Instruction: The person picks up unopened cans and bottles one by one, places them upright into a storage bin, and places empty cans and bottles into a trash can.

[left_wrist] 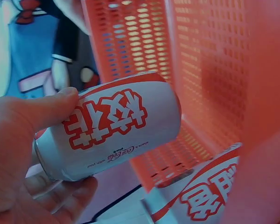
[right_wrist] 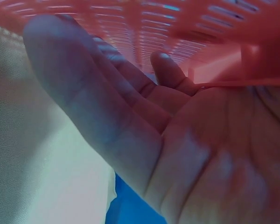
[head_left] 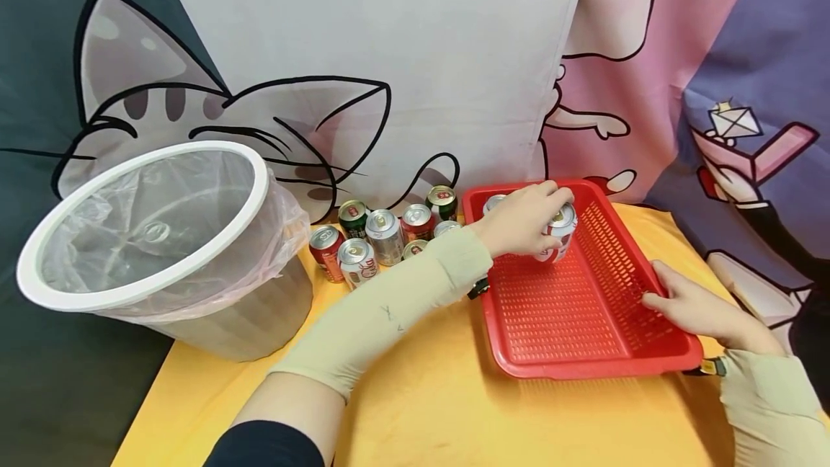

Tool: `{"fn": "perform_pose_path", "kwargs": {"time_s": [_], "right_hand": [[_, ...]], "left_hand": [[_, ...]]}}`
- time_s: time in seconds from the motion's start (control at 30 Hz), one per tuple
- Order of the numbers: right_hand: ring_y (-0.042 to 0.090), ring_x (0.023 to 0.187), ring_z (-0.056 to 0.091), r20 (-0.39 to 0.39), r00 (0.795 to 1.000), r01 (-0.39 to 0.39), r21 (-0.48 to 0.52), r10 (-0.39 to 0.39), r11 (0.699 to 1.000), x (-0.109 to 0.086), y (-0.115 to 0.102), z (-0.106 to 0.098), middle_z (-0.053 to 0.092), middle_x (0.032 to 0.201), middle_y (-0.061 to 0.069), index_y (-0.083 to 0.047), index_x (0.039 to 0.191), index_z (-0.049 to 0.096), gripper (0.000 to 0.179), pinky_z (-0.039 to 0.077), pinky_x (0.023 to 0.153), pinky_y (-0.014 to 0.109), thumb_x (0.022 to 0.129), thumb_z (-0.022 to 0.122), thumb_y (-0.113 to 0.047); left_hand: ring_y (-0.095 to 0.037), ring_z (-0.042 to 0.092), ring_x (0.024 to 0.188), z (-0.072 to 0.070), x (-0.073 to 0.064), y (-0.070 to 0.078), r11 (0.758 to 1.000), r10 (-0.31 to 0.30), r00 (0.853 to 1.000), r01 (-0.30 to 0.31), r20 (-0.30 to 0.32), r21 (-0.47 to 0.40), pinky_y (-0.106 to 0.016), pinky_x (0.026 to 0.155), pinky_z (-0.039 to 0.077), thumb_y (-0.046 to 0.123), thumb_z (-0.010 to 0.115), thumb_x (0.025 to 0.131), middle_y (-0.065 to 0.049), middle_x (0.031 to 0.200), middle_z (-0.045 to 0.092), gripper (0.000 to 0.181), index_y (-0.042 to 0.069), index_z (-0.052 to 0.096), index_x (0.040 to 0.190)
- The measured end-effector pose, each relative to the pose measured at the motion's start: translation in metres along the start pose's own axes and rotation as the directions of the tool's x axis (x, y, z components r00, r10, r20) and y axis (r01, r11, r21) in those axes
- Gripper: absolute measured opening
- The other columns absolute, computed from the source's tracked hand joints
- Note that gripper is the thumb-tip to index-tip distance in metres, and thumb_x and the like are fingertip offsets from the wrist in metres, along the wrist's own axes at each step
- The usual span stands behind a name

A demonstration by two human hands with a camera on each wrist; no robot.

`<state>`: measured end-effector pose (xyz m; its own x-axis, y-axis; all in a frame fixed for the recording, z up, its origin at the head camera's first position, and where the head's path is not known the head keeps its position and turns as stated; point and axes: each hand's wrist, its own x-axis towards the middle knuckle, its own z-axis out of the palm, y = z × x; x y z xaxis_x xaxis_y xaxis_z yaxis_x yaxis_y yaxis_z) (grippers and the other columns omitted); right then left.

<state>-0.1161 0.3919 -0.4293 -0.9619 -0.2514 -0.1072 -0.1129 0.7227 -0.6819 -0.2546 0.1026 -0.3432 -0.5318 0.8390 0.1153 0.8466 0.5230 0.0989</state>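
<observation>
Over the red plastic basket (head_left: 564,323), my left hand (head_left: 519,220) grips a white-and-red Coca-Cola can (left_wrist: 119,123) by one end, thumb on one side and fingers on the other. The can (head_left: 558,242) is tilted in the left wrist view. A second white-and-red can (left_wrist: 200,193) lies at the basket's far left corner, partly hidden by the hand in the head view. My right hand (head_left: 700,310) holds the basket's right rim, thumb over the inside. In the right wrist view its fingers (right_wrist: 98,98) stretch beneath the perforated wall.
Several soda cans (head_left: 384,236) stand left of the basket on the yellow cloth (head_left: 415,395), some hidden behind the left forearm. A large bin (head_left: 259,316) with a white rim and clear liner stands at the left. A cartoon-printed curtain (head_left: 415,34) hangs behind.
</observation>
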Motion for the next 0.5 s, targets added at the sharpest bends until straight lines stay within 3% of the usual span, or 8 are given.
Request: {"fn": "perform_pose_path", "kwargs": {"time_s": [0.23, 0.5], "right_hand": [[0.006, 0.077, 0.068, 0.023, 0.999, -0.030, 0.048, 0.029, 0.998, 0.001, -0.003, 0.002, 0.063, 0.109, 0.019, 0.013, 0.139, 0.033, 0.043, 0.058, 0.067, 0.026, 0.102, 0.052, -0.001], [0.008, 0.077, 0.070, 0.037, 0.998, -0.048, 0.066, 0.046, 0.997, 0.000, -0.003, -0.001, 0.063, 0.110, 0.021, 0.013, 0.140, 0.031, 0.045, 0.059, 0.067, 0.028, 0.103, 0.051, -0.002]], "left_hand": [[-0.010, 0.060, 0.110, 0.013, 0.024, -0.009, 0.997, -0.036, 0.998, 0.032, 0.054, 0.072, -0.023, 0.098, 0.050, 0.044, 0.075, 0.093, 0.001, 0.129, 0.057, 0.060, 0.017, 0.050, 0.140], [-0.012, 0.063, 0.110, 0.017, 0.035, -0.026, 0.990, -0.122, 0.989, 0.115, 0.079, 0.080, -0.027, 0.098, 0.052, 0.042, 0.075, 0.093, 0.002, 0.129, 0.059, 0.060, 0.019, 0.049, 0.141]]}}
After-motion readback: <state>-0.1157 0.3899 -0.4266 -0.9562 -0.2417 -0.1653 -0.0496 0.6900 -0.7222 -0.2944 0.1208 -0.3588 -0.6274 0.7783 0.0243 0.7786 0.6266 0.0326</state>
